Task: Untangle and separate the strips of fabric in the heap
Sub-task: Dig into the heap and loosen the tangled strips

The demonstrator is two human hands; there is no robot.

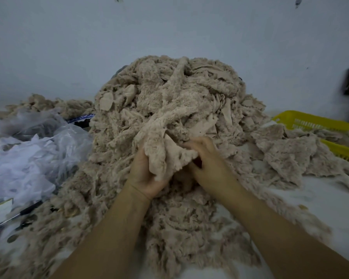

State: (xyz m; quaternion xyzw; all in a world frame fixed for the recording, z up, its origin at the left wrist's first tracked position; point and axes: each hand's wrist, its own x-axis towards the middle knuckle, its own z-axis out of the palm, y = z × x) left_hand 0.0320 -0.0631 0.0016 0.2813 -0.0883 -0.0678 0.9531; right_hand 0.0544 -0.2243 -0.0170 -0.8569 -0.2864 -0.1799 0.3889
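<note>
While left hand (146, 175) and right hand (209, 158) grip strip (169, 156), heap (169, 93) covers table (322, 200) by wall (169, 27).

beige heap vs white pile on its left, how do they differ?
Texture: the beige heap is fuzzy and opaque; the white pile is thin and sheer.
Size: the beige heap rises high at centre; the white pile lies low.
Handling: left hand and right hand grip a strip of the beige heap; no hand touches the white pile.
Both are loose, crumpled tangles.
</note>
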